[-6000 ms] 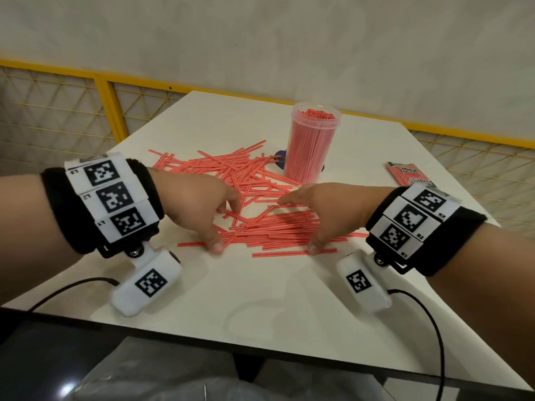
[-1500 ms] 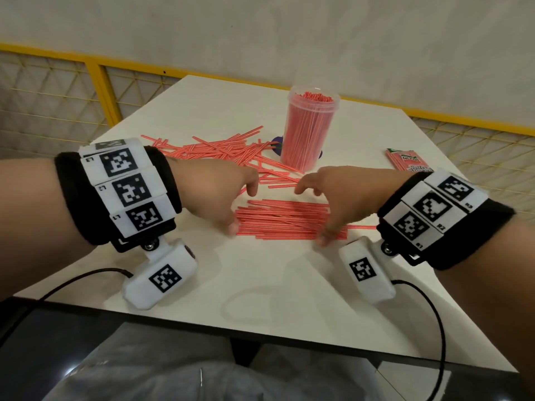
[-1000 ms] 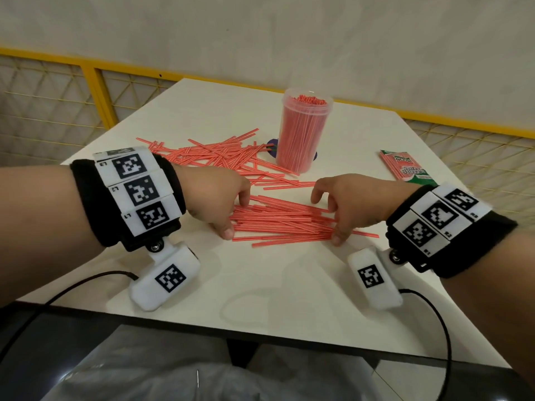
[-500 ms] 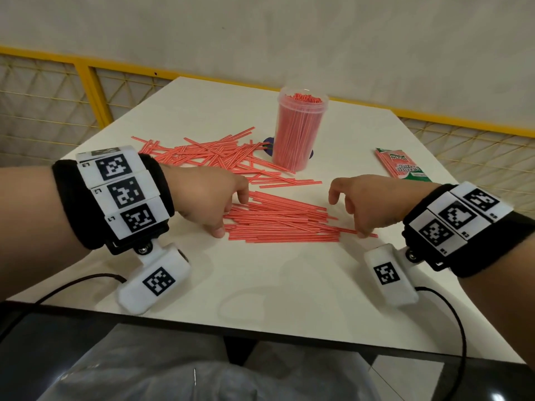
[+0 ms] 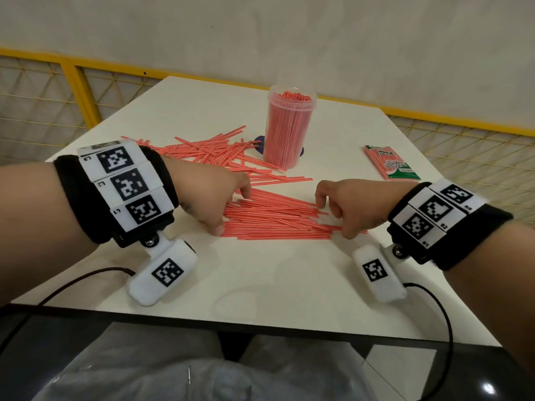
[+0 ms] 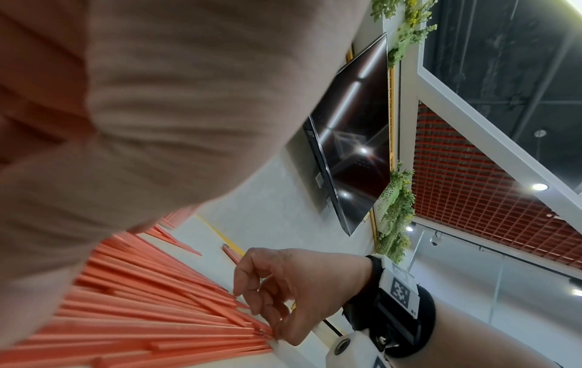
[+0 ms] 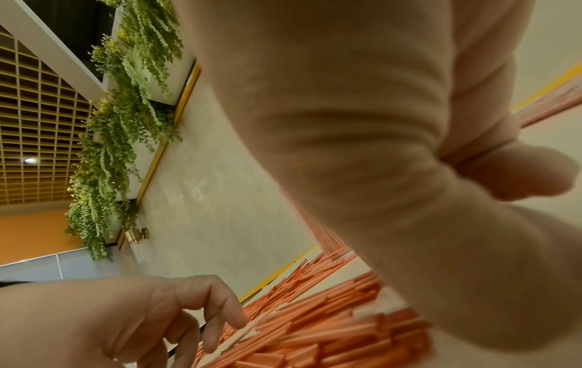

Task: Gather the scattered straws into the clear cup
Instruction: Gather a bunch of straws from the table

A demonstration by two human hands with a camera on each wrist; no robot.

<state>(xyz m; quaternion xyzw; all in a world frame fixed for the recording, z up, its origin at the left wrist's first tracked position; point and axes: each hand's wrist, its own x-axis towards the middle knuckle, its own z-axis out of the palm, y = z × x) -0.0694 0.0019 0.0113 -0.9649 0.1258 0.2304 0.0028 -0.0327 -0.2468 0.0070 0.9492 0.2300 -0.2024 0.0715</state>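
A bundle of red straws (image 5: 275,221) lies side by side on the white table (image 5: 275,279), between my hands. My left hand (image 5: 228,209) has its fingers bent down against the bundle's left ends. My right hand (image 5: 333,217) touches the right ends with curled fingertips, which the left wrist view shows on the straw tips (image 6: 261,331). Neither hand is seen to hold a straw. More scattered straws (image 5: 208,151) lie behind my left hand. The clear cup (image 5: 289,128) stands upright behind them, packed with red straws.
A green and red straw packet (image 5: 390,163) lies at the table's right side. A dark blue lid (image 5: 258,142) shows behind the cup's base. Yellow mesh railings (image 5: 72,91) border the table to the left and right. The near table edge is close to my wrists.
Since six seconds ago the loose near straws have been raked into one parallel bundle. In the last second my right hand slid right to the bundle's end; my left stayed at the left end.
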